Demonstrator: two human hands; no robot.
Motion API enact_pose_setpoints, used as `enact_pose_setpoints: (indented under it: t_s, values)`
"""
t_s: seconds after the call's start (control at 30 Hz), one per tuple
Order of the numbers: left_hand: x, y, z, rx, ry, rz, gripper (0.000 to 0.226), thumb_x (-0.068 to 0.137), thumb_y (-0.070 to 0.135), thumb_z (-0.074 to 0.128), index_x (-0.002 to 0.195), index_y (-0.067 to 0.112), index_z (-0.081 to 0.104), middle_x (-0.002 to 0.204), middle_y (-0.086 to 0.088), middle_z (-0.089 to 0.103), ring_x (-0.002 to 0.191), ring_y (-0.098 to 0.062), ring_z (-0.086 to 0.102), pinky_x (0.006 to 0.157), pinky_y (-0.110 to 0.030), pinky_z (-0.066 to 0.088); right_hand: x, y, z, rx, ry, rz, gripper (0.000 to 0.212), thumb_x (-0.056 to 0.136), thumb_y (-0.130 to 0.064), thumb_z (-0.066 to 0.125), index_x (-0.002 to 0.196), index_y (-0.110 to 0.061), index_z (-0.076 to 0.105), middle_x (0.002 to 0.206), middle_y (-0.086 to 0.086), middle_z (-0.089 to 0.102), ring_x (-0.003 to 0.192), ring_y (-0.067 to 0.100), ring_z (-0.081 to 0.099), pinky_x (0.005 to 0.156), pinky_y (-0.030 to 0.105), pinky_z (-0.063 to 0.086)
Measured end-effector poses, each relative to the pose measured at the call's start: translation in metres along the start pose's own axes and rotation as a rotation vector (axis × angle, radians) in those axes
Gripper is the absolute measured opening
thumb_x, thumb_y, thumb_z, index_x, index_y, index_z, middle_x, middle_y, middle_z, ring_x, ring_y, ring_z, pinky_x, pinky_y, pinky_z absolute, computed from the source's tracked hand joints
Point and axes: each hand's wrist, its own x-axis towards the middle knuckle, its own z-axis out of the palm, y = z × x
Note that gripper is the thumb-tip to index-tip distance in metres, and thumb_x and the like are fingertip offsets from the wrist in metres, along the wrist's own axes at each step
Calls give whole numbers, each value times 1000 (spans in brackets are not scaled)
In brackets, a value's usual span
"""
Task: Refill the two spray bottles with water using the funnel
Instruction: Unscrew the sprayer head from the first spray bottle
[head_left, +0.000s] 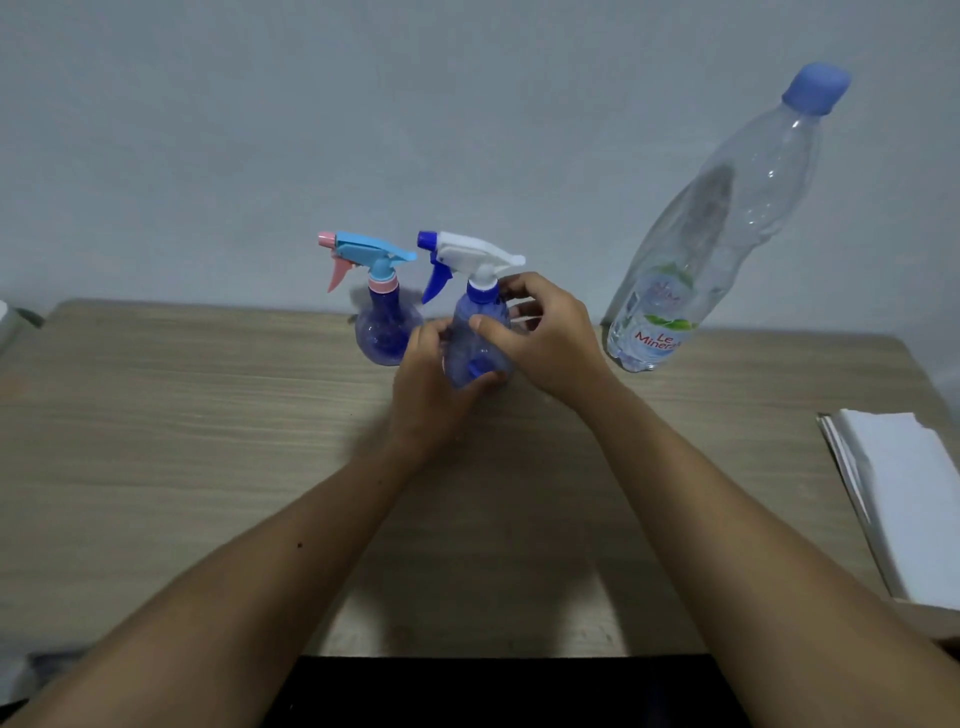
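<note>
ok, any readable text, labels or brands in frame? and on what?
"Le Miner…" in red on the water bottle label; the end of the word is cut off by the bottle's curve.
Other print on that label: too small and blurred to read.
Spray bottles, table, white sheets: no text visible.

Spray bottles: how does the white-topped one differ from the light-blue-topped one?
The white-topped bottle has a dark blue trigger; the blue-topped bottle has a pink one. The left hand and right hand grip the first; the second stands untouched, rounder. Both have blue see-through bodies and point left.

water bottle (711, 234), label reads "Le Miner" (rest hidden)
</note>
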Motion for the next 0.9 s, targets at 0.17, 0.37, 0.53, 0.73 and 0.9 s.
enact_pose_setpoints:
  t_s: [0.17, 0.37, 0.53, 0.73, 0.9]
  values:
    - [-71, 34, -25, -161, -119, -65, 55, 80, 16, 93, 127, 11, 64, 120, -10, 71, 112, -18, 70, 96, -31, 57, -71, -12, -16, -3, -26, 28, 39, 81, -27, 89, 114, -18, 72, 104, -7, 75, 90, 13, 70, 84, 33, 61]
    - [-147, 45, -35, -262, -114, -94, 63, 66, 7, 99, 111, 26, 59, 107, 25, 57, 94, 21, 61, 78, -3, 47, -148, -32, -38, -10, -97, 136, 35, 79, -28, 91, 108, -28, 70, 87, -17, 70, 75, -5, 65, 74, 21, 55]
    - [-191, 43, -35, -188, -138, -132, 78, 64, 34, 102, 125, 9, 60, 110, 12, 63, 97, 11, 63, 77, -8, 50, -193, -40, -55, 1, -129, 163, 38, 78, -26, 92, 110, -27, 71, 85, -19, 69, 71, -11, 63, 67, 9, 50]
    - [-211, 46, -32, -186, -171, -102, 83, 63, 45, 100, 127, 15, 58, 121, 2, 65, 108, -12, 67, 92, -36, 60, -221, -35, -61, 60, -84, 179, 42, 76, -28, 94, 111, -19, 74, 94, -12, 75, 85, 3, 70, 78, 22, 57]
    - [-216, 45, -30, -167, -174, -56, 85, 64, 46, 99, 131, 13, 57, 123, 0, 64, 110, -18, 66, 92, -44, 60, -229, -41, -55, 223, 49, 225, 50, 68, -27, 100, 106, -14, 69, 97, -2, 73, 85, 11, 67, 77, 28, 59]
